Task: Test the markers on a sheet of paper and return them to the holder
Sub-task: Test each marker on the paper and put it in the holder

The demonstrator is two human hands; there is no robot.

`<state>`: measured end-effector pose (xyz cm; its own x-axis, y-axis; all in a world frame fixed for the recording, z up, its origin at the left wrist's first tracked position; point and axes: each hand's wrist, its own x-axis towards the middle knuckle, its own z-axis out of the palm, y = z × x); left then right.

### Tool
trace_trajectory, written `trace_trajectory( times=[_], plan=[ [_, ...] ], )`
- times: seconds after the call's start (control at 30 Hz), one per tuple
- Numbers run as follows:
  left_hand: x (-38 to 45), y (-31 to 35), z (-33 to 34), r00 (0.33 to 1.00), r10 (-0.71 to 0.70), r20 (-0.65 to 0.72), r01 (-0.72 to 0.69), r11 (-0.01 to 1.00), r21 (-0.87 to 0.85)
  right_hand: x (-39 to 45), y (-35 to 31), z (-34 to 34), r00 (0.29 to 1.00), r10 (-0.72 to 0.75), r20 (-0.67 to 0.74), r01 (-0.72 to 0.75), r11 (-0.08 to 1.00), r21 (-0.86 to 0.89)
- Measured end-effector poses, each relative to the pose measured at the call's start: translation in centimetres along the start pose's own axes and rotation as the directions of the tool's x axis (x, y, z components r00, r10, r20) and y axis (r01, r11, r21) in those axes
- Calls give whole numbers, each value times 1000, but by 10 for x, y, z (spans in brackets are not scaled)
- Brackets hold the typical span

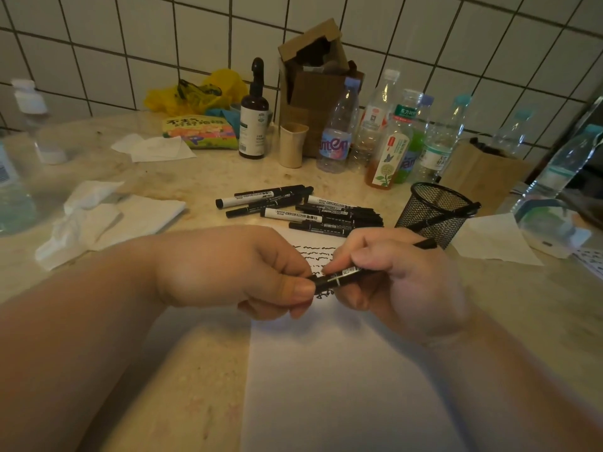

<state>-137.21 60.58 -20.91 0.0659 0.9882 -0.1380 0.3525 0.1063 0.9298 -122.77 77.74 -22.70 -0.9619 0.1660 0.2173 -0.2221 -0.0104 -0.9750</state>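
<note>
Left hand [248, 275]: closed, thumb and fingertips pinching the near end of a black marker [339, 278]; whether that end is a cap being pulled or pushed cannot be told.
Right hand [401, 282]: closed around the same marker's barrel, fingers curled over the top and thumb beneath; the far end of the marker sticks out past the knuckles toward the holder.
Marker in the grip: held above the sheet, not touching it, lying roughly level between the two hands; white print on the barrel is too small to read.
Sheet of paper [342, 386]: white, flat on the surface below both hands; several wavy black test lines [313, 252] show at its far end, partly hidden by the fingers.
Loose markers [300, 208]: a pile of black and white-barrelled ones lying on their sides on the surface, just beyond the sheet's far edge, left of the holder.
Holder [435, 212]: black mesh cup, upright, right of the pile and near the right hand; at least one black marker leans inside it, its end over the rim.
Surface [202, 370]: pale mottled stone, meeting a white tiled wall at the back.
Behind the pile: a dark brown pump bottle [254, 125], a beige cup [292, 145], an open cardboard box [313, 76] and a cluster of plastic drink bottles [391, 135].
Left side: crumpled white tissues [98, 220] on the surface.
</note>
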Motion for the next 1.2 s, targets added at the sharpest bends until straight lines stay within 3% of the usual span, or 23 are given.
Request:
trace_trajectory(
  times=[0.07,0.1,0.17,0.23,0.3,0.33,0.47,0.7,1.2],
  plan=[
    [-7,-3,-4,992,-32,123,29,999,22,0,-2,-4,998,-42,50,39,998,56],
    [-10,-3,-7,991,-69,115,65,997,39,0,-3,-9,998,-50,29,47,995,87],
    [-12,-2,-11,980,-162,-119,179,973,143,-2,-4,-15,996,-27,-84,33,997,70],
    [-4,0,-11,864,-187,-468,330,911,246,-2,-2,-14,979,32,-202,-36,999,-17],
    [6,2,-8,757,-146,-637,402,872,279,0,3,-7,953,148,-263,-177,980,-88],
    [8,2,-6,738,-121,-664,421,852,313,1,4,-4,939,196,-282,-238,964,-122],
    [10,-5,-4,776,-86,-625,465,747,475,1,4,0,911,249,-330,-324,926,-193],
    [14,-10,-1,828,-114,-549,480,650,588,2,4,7,922,266,-281,-338,907,-251],
    [10,-6,-1,808,-106,-580,493,660,566,1,2,4,890,268,-368,-385,874,-296]
  ],
)
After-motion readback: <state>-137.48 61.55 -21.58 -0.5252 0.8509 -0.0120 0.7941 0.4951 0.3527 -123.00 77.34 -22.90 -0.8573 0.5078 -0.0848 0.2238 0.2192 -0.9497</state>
